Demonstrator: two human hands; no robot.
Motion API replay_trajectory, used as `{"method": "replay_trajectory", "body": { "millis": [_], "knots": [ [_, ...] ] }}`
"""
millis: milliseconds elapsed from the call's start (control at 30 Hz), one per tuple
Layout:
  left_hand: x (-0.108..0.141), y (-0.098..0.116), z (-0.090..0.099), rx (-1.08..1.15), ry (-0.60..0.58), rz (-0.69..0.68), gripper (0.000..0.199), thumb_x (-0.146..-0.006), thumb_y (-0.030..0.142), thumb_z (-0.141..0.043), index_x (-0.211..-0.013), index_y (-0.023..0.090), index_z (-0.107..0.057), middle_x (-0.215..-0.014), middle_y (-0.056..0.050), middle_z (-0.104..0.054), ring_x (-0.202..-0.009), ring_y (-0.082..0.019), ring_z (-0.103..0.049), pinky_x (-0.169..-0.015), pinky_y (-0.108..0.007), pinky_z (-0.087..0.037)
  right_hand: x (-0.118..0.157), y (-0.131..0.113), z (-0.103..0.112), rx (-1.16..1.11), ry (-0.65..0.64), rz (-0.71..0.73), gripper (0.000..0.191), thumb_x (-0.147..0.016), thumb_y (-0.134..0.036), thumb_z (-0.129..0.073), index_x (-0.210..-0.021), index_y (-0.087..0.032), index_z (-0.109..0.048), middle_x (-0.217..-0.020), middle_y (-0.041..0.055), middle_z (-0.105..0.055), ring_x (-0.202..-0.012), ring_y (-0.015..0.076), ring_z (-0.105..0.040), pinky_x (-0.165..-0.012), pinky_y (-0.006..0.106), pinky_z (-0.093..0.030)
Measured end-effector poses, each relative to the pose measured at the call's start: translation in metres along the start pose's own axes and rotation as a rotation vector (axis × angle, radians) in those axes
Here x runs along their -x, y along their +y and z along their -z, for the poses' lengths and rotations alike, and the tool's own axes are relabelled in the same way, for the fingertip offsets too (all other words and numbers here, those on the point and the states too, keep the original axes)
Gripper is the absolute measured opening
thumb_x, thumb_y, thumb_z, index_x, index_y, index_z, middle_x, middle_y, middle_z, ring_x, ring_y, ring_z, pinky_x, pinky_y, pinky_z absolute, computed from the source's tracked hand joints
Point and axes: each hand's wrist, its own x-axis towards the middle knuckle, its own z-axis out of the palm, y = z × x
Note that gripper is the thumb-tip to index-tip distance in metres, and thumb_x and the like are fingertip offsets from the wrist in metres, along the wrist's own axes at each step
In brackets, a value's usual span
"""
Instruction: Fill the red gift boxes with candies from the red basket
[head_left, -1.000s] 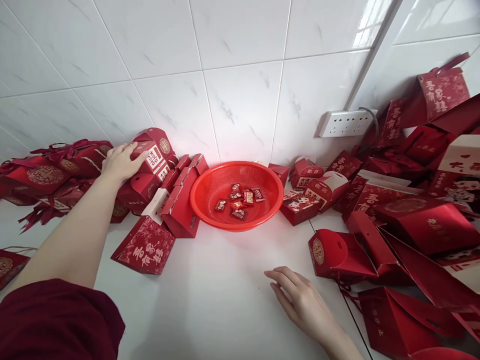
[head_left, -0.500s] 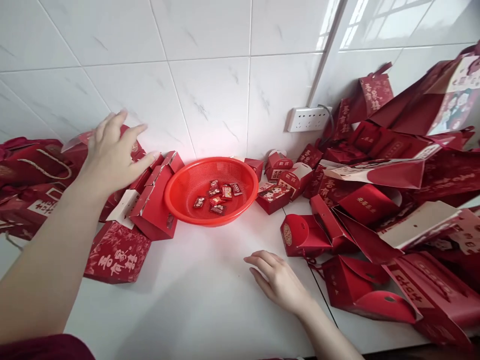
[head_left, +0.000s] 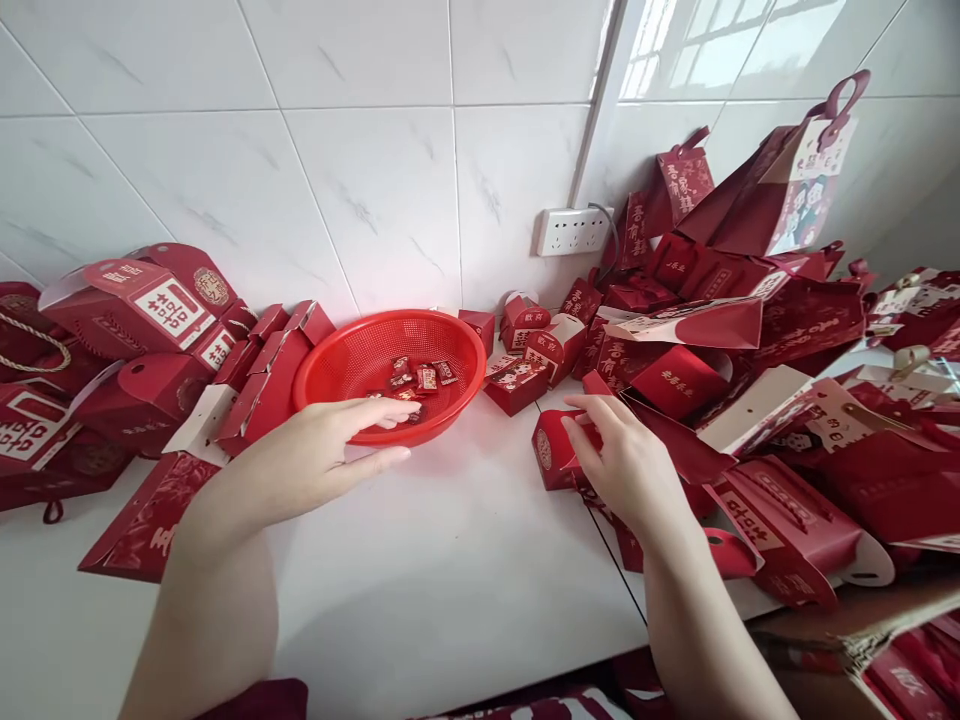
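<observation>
My left hand [head_left: 337,445] is open, its fingers stretched toward the right in front of the red plastic basket [head_left: 311,375], overlapping its near rim. Several small wrapped candies [head_left: 426,378] lie on the basket's bottom, partly covered by my fingers. Over a small red gift box [head_left: 551,450] with a round gold emblem hovers my right hand [head_left: 626,455], fingers loosely bent and apart. Whether those fingertips touch the box I cannot tell. Nothing shows in either hand.
Red gift boxes [head_left: 154,310] are stacked at the left by the tiled wall. A large heap of red boxes and bags [head_left: 802,320] covers the right side. A power strip [head_left: 576,232] is on the wall. An open cardboard carton [head_left: 825,635] stands at the lower right.
My left hand has come down from above the left boxes to the basket's front. My right hand has moved right and forward to the small box. The view has turned right.
</observation>
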Motion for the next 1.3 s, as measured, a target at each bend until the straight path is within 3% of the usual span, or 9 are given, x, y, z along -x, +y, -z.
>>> {"method": "replay_trajectory", "body": {
  "millis": [133, 233, 400, 567, 733, 833, 1067, 1200, 1300],
  "knots": [
    [0.001, 0.007, -0.006, 0.094, 0.099, 0.026, 0.052, -0.09, 0.058, -0.057, -0.138, 0.037, -0.055, -0.139, 0.005, -0.061, -0.132, -0.022, -0.054, -0.112, -0.033, -0.045, -0.017, -0.015, 0.007, 0.199, -0.248, -0.185, 0.03, -0.1, -0.033, -0.044, -0.122, -0.021, -0.059, -0.119, 0.0078, -0.067, -0.093, 0.0269, -0.069, -0.064, 0.034, -0.047],
    [0.001, 0.005, -0.013, 0.117, 0.07, 0.036, 0.051, -0.091, 0.057, -0.054, -0.137, 0.035, -0.056, -0.139, 0.004, -0.061, -0.13, -0.022, -0.056, -0.11, -0.035, -0.047, -0.026, -0.021, -0.002, 0.349, -0.375, -0.255, 0.033, -0.1, -0.035, -0.043, -0.123, -0.016, -0.057, -0.112, 0.013, -0.066, -0.094, 0.0312, -0.068, -0.064, 0.035, -0.045],
    [0.003, -0.007, -0.018, 0.081, 0.028, 0.053, 0.053, -0.092, 0.059, -0.052, -0.139, 0.034, -0.054, -0.141, 0.003, -0.059, -0.132, -0.024, -0.054, -0.111, -0.038, -0.046, -0.032, -0.02, -0.022, 0.364, -0.583, -0.134, 0.032, -0.091, -0.012, -0.051, -0.122, -0.011, -0.057, -0.117, 0.0176, -0.061, -0.109, 0.0331, -0.062, -0.071, 0.033, -0.045],
    [0.003, -0.014, -0.02, 0.114, 0.0, 0.073, 0.054, -0.093, 0.059, -0.051, -0.14, 0.033, -0.053, -0.142, 0.003, -0.058, -0.133, -0.022, -0.053, -0.112, -0.038, -0.045, -0.031, -0.026, -0.022, 0.087, -0.655, 0.122, 0.052, -0.084, 0.001, -0.046, -0.132, -0.019, -0.052, -0.121, 0.0101, -0.062, -0.109, 0.0227, -0.062, -0.08, 0.029, -0.043],
    [0.0, -0.008, -0.025, 0.159, -0.064, 0.017, 0.053, -0.093, 0.057, -0.051, -0.141, 0.033, -0.052, -0.14, 0.003, -0.06, -0.128, -0.021, -0.057, -0.108, -0.035, -0.047, -0.033, -0.051, -0.01, -0.084, -0.729, 0.39, 0.027, -0.083, 0.001, -0.046, -0.095, -0.018, -0.061, -0.096, 0.0042, -0.066, -0.084, 0.017, -0.061, -0.069, 0.027, -0.04],
    [0.001, -0.005, -0.028, 0.154, -0.098, -0.016, 0.051, -0.093, 0.056, -0.052, -0.139, 0.034, -0.054, -0.14, 0.004, -0.06, -0.129, -0.021, -0.056, -0.109, -0.035, -0.046, -0.038, -0.067, 0.0, -0.129, -0.717, 0.481, 0.014, -0.087, -0.007, -0.051, -0.091, -0.018, -0.06, -0.092, 0.0028, -0.066, -0.075, 0.0152, -0.058, -0.063, 0.027, -0.036],
    [-0.002, 0.006, -0.028, 0.196, -0.159, -0.089, 0.032, -0.096, 0.04, -0.05, -0.123, 0.031, -0.065, -0.126, 0.004, -0.067, -0.117, -0.019, -0.062, -0.097, -0.028, -0.048, -0.047, -0.061, 0.018, -0.28, -0.696, 0.421, 0.014, -0.099, -0.027, -0.051, -0.106, -0.021, -0.061, -0.099, 0.0025, -0.067, -0.082, 0.0155, -0.061, -0.074, 0.029, -0.043],
    [-0.01, 0.012, -0.036, 0.169, -0.27, -0.084, 0.029, -0.093, 0.037, -0.053, -0.116, 0.027, -0.068, -0.104, 0.0, -0.07, -0.089, -0.018, -0.067, -0.075, -0.027, -0.05, -0.047, -0.053, 0.0, -0.181, -0.755, 0.41, 0.016, -0.098, -0.027, -0.05, -0.106, -0.02, -0.062, -0.098, 0.0041, -0.068, -0.084, 0.0181, -0.063, -0.072, 0.03, -0.042],
    [-0.018, 0.013, -0.053, 0.121, -0.33, -0.044, 0.045, -0.085, 0.046, -0.061, -0.125, 0.026, -0.061, -0.111, -0.004, -0.068, -0.096, -0.023, -0.066, -0.074, -0.03, -0.049, -0.046, -0.057, -0.02, -0.134, -0.833, 0.457, 0.024, -0.09, -0.029, -0.062, -0.111, -0.019, -0.063, -0.105, 0.0062, -0.068, -0.088, 0.0213, -0.064, -0.071, 0.031, -0.042]
  ]
}}
